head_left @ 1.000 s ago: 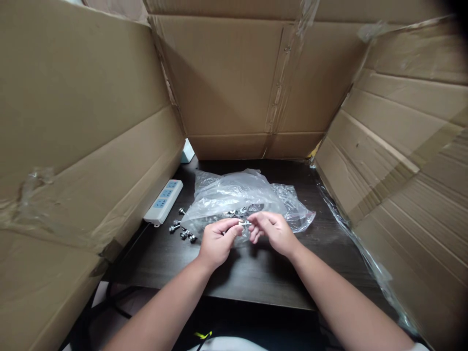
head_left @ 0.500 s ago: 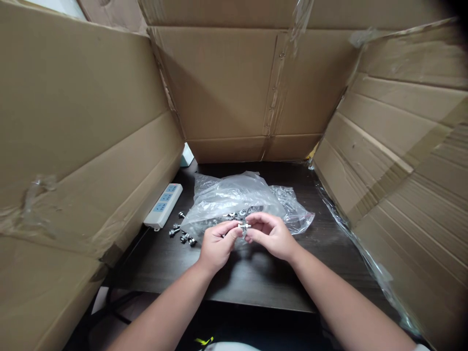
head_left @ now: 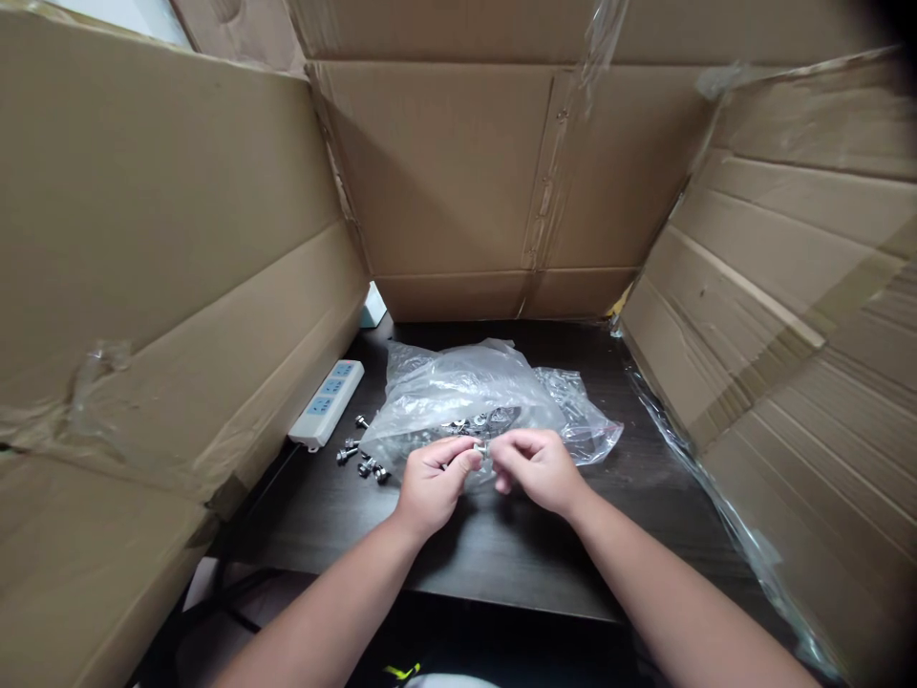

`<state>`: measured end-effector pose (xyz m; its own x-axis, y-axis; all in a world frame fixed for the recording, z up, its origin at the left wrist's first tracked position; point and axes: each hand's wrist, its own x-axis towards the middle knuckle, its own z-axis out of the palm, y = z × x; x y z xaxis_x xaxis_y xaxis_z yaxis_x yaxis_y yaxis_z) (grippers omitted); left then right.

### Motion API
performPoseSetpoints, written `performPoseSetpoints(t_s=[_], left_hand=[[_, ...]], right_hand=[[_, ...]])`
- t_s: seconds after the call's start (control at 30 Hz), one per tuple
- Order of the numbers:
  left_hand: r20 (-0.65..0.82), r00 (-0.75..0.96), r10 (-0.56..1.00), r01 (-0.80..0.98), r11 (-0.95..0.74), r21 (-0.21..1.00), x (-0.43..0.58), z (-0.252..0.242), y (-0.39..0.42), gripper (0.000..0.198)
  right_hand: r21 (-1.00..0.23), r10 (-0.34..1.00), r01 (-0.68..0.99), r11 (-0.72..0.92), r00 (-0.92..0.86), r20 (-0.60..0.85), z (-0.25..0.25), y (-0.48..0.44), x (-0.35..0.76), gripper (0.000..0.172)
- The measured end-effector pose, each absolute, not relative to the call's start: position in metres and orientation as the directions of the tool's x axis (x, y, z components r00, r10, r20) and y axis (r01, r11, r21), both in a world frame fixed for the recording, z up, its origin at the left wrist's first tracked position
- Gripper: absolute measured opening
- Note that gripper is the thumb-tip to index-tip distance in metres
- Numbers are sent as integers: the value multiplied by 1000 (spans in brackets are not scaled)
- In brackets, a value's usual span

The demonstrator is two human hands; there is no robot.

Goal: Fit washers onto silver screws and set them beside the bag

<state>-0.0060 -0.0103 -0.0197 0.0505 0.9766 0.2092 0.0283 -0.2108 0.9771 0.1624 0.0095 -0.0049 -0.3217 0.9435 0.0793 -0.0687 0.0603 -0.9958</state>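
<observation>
Between my two hands is a small metal bolt (head_left: 480, 448) with what looks like a washer or nut on it. My left hand (head_left: 434, 483) pinches its head end between thumb and forefinger. The thumb and fingers of my right hand (head_left: 537, 468) are closed round the other end, which they mostly hide. Just beyond my hands lies a clear plastic bag (head_left: 458, 377), its mouth toward me, with metal washers or nuts (head_left: 462, 425) inside. Several loose bolts (head_left: 367, 466) lie on the table left of my left hand.
A white power strip (head_left: 328, 403) lies along the left cardboard wall (head_left: 215, 239). Another clear bag (head_left: 584, 420) of small metal parts sits at the right. Cardboard also encloses the dark table (head_left: 501, 573) at the back (head_left: 444, 172) and right (head_left: 759, 268).
My right-hand fingers have closed further over the bolt's end, covering more of it. My left hand keeps its pinch. The whole view has shifted slightly.
</observation>
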Motion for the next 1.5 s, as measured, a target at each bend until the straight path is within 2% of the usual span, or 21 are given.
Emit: performPoseSetpoints(t_s=[0.1,0.27,0.37,0.43,0.57,0.6,0.73,0.83,0.93,1.1,1.27,1.37,1.5], left_hand=[[215,32,976,51,-216,975,-4,-20,-12,17],[157,16,987,-47,-157,987,-3,-13,-13,20],[96,26,995,-122,-93,988,-3,-11,-13,22],[56,35,998,-187,-49,981,-3,-13,-13,23],[-15,57,998,-317,32,948,1,-16,-14,26],[-29,66,997,-331,50,942,2,-16,-14,26],[-50,77,996,-300,71,951,8,-15,-16,29],[-83,29,996,-326,88,941,9,-15,-16,33],[-95,23,995,-385,97,918,8,-14,-15,32],[-84,90,992,-442,115,890,8,-8,-14,25],[-119,95,988,-433,149,889,8,-8,-15,28],[-101,106,989,-388,135,912,7,-12,-16,28],[-49,87,995,-281,71,957,8,-17,-17,27]], right_hand=[[-998,958,-55,-30,-287,-13,-7,10,162,51],[-970,921,-206,128,-338,194,-4,8,166,26],[-939,899,-279,201,-328,290,-4,5,168,31],[-924,880,-252,286,-314,358,-3,4,166,31],[-880,845,-38,474,-262,467,-2,4,160,11],[-880,853,21,474,-258,454,-3,5,160,11],[-953,946,174,248,-256,199,-8,10,160,45],[-991,959,-18,131,-249,131,-9,12,163,45],[-967,924,-164,195,-299,237,-7,10,165,28],[-872,811,-32,488,-351,467,-5,6,162,15],[-825,791,39,564,-313,526,-4,7,162,13],[-841,816,97,532,-324,479,-3,6,162,15],[-959,928,155,239,-326,178,-6,8,162,54]])
